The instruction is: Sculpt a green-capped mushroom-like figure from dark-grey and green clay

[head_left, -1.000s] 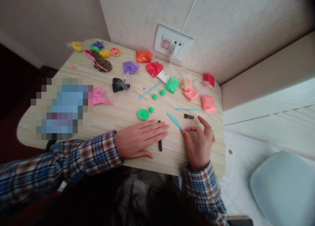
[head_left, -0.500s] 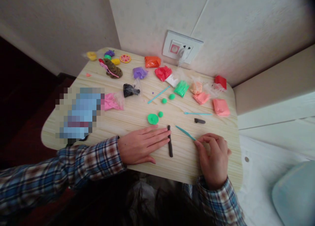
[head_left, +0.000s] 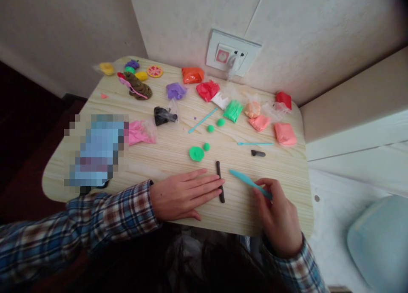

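Note:
My left hand [head_left: 188,194] lies flat with fingers outstretched, its fingertips over the middle of a thin black clay roll [head_left: 218,169]. Between thumb and fingers, my right hand [head_left: 276,210] grips a light blue plastic clay knife [head_left: 244,178], whose blade points left toward the roll without touching it. A short black clay piece [head_left: 258,153] lies beyond my right hand. Past my left fingers are a green clay disc [head_left: 196,154] with a hollowed top and a small green clay ball [head_left: 206,146]. Further back sit two more green balls [head_left: 211,128].
Thin blue tools [head_left: 255,143] lie on the wooden table [head_left: 143,165]. Clay packets, among them an orange one [head_left: 192,75] and a black one [head_left: 165,116], spread toward the wall socket [head_left: 233,54]. A blurred-out phone-like object [head_left: 97,150] stands left; brown clay work [head_left: 137,86] sits behind.
My right hand has picked up the clay knife from the table and now holds it by the handle. My left fingers still rest across the black roll. The camera view has shifted.

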The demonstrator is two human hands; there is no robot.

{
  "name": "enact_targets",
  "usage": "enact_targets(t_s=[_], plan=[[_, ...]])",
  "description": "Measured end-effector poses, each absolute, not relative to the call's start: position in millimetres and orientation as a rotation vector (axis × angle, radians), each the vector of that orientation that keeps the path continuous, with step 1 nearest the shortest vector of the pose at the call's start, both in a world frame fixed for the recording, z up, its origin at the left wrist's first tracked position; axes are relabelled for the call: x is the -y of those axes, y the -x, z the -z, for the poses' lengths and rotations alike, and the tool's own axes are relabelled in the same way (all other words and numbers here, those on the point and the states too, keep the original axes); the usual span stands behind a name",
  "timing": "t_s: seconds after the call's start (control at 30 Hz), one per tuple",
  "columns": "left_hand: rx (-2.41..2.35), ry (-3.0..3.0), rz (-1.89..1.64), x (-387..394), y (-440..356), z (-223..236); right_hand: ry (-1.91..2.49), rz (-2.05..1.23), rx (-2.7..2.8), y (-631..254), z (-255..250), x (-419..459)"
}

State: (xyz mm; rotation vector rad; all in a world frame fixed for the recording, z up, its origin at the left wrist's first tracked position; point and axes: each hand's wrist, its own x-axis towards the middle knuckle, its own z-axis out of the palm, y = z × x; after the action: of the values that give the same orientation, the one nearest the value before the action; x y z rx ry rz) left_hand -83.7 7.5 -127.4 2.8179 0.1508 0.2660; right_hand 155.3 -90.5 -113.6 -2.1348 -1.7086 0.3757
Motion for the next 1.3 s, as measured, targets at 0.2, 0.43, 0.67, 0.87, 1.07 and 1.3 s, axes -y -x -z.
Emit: enact_targets(t_s=[0.2, 0.43, 0.67, 0.87, 1.07, 1.3], plan=[[-0.425, -2.866, -0.154, 8, 86, 122, 2.253, -0.142, 1.938, -149, 120, 98], [-0.682, -2.779, -0.122, 35, 78, 123, 2.197, -0.146, 1.963, -137, 119, 94], [-0.844, -2.746, -0.218, 47, 62, 132, 2.284, 0.145, 2.057, -127, 115, 92], [-0.904, -2.69, -0.209, 51, 57, 126, 2.19, 0.005, 1.987, -118, 108, 91], [-0.923, -2.669, -0.216, 49, 55, 123, 2.173, -0.089, 1.816, -118, 108, 91], [-0.925, -2.679, -0.222, 51, 54, 125, 2.385, -0.011, 1.935, -109, 114, 96]])
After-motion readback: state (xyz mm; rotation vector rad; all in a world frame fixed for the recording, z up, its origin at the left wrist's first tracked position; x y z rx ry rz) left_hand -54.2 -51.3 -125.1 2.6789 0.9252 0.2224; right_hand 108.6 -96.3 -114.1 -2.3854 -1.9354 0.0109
